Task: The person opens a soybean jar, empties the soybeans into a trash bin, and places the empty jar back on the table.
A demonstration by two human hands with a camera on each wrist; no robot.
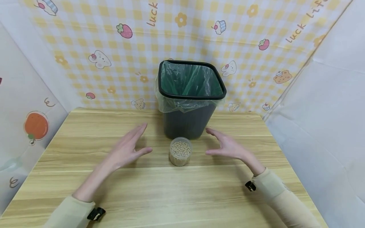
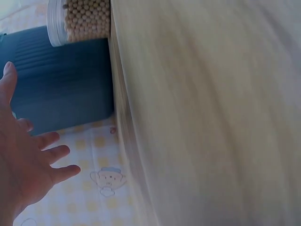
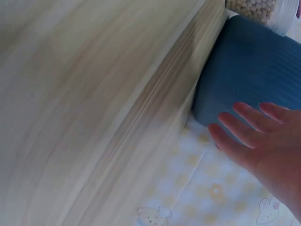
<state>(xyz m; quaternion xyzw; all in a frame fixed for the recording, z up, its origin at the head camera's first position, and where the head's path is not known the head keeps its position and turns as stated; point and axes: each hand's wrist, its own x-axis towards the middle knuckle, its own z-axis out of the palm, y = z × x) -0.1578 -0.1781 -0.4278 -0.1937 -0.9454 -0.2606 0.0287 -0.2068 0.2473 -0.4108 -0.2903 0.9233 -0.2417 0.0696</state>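
Head view, left hand (image 1: pixel 125 150) and right hand (image 1: pixel 228 146) spread, empty, flanked clear jar of beans (image 1: pixel 180 151), dark bin (image 1: pixel 190 98) behind

Wooden table (image 1: pixel 85 190): bean jar (image 1: pixel 180 151), dark bin (image 1: pixel 189 101) behind.

Both arms wear long, pale beige sleeves that end at the wrists. A small black clip sits on the left sleeve (image 1: pixel 96 214) cuff, another on the right sleeve (image 1: pixel 250 186) cuff. Both hands are bare.
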